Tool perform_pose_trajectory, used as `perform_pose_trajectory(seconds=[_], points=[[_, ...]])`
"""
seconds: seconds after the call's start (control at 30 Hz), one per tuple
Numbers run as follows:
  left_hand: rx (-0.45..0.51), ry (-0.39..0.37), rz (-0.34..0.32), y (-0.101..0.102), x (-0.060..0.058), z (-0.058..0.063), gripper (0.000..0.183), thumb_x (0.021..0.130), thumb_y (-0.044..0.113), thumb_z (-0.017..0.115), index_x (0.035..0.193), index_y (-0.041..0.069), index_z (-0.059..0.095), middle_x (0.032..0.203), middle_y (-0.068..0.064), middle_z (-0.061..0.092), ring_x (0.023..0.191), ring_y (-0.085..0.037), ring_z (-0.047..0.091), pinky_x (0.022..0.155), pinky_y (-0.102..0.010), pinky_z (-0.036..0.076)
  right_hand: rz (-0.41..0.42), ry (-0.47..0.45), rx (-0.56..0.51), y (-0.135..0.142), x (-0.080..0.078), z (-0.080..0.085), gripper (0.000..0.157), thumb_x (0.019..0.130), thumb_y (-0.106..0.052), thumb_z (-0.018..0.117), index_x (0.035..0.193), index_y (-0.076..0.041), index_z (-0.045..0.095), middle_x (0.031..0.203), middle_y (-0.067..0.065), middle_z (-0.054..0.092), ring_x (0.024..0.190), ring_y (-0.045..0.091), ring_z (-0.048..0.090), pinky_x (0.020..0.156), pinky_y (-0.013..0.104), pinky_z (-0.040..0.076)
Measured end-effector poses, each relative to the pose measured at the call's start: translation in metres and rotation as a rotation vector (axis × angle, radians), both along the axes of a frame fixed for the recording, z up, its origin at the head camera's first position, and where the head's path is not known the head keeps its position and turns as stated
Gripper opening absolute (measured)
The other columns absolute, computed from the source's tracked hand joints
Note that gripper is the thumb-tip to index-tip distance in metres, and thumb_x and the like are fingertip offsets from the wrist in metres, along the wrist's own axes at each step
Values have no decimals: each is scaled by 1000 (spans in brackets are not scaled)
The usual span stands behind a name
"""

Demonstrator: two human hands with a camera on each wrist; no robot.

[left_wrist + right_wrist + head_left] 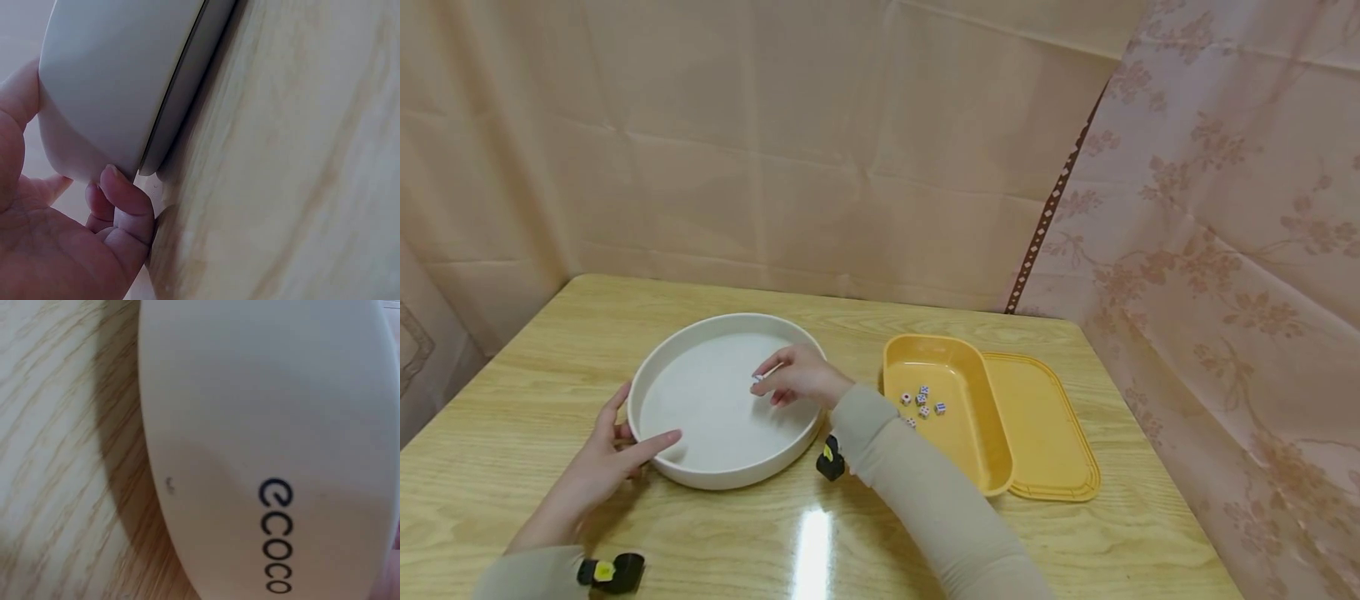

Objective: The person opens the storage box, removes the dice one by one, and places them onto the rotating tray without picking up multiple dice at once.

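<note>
A round white tray (715,400) with a raised wall stands on the left part of the table. My left hand (613,450) grips its near left side, thumb over the rim and fingers against the outside wall; the left wrist view shows curled fingertips at the lower edge of the wall (119,81). Over the tray's right half, my right hand (801,375) pinches a small white die (757,378) between thumb and fingers. In the right wrist view the tray's outer wall (269,412), lettered "ecoco", fills most of the picture, and the die is out of sight.
Right of the tray is a yellow rectangular container (966,450) holding several dice (922,400). Its flat yellow lid (1045,433) lies beside it, partly under the container's edge. The wooden table (715,542) reaches back to a hanging curtain (812,167).
</note>
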State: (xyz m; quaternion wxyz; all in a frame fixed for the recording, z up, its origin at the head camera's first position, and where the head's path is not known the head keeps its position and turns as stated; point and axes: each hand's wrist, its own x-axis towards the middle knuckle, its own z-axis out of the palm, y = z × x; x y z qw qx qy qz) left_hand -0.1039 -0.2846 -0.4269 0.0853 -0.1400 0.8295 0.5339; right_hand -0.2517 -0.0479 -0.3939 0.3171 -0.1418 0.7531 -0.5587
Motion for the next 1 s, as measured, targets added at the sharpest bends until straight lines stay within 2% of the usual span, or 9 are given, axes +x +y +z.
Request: perform_pose_trajectory(seconds=[0.3,0.5,1.0], points=[[-4,10,-1,1,0,0,111,95,42,64,154,16,-26,120,-23,40,80,-13,52,63,-27,48,73,55,112,-2,6,-1,16,83,-4,77,97,-2,68,65,1,62,48,11,54,48,20,47],[-15,10,0,0,0,0,110,96,42,64,155,15,-25,115,-19,43,76,-12,52,62,-27,49,112,64,128,-3,6,-3,14,85,-6,76,95,-3,67,65,1,62,48,11,53,48,21,45],[-7,4,4,1,-1,-1,111,95,42,65,155,16,-25,113,-17,45,77,-12,53,63,-27,49,75,81,109,-2,7,-2,19,85,-4,75,101,0,67,64,3,60,47,12,53,48,22,45]])
